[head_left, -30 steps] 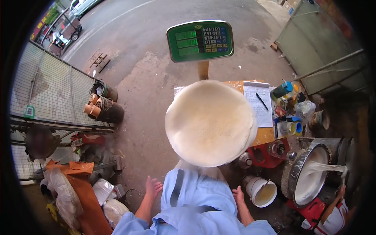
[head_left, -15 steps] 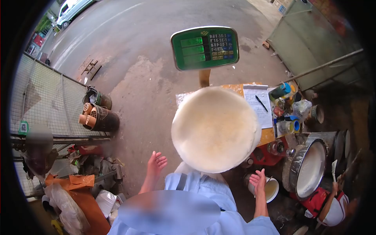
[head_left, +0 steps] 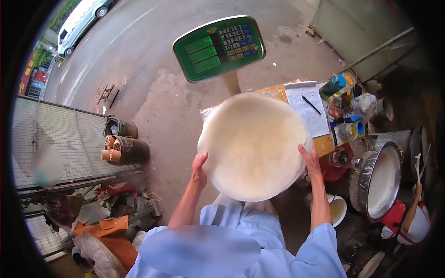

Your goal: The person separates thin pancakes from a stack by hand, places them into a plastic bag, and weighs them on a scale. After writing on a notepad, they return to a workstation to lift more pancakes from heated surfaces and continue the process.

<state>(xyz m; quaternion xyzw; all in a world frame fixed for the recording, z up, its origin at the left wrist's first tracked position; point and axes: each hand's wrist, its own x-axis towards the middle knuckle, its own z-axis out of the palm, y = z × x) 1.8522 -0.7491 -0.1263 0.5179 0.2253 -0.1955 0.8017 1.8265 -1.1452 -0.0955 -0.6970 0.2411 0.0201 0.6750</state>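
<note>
In the head view, a big round white dish-like piece (head_left: 255,143), cream-toned toward its middle, sits at waist height in front of me. Its left edge is held by my left hand (head_left: 199,170), thumb up at the rim and fingers hidden round the side. On the opposite edge my right hand (head_left: 312,162) grips in the same way. Just beyond the piece rises the green display panel (head_left: 220,48) of a scale, lit digits showing, on a post (head_left: 232,83). The scale's platform is hidden.
To the right, a written sheet (head_left: 308,109) with a pen lies on a table beside jars (head_left: 333,85). Further right stand a white-coated round drum (head_left: 382,180), a white bucket (head_left: 337,209) and another person (head_left: 412,220). Buckets with clay-coloured cylinders (head_left: 127,150) are at left.
Both hands have come up from open positions beside the white piece to grip its opposite edges. The display's digits have changed, and the view has tilted and shifted.
</note>
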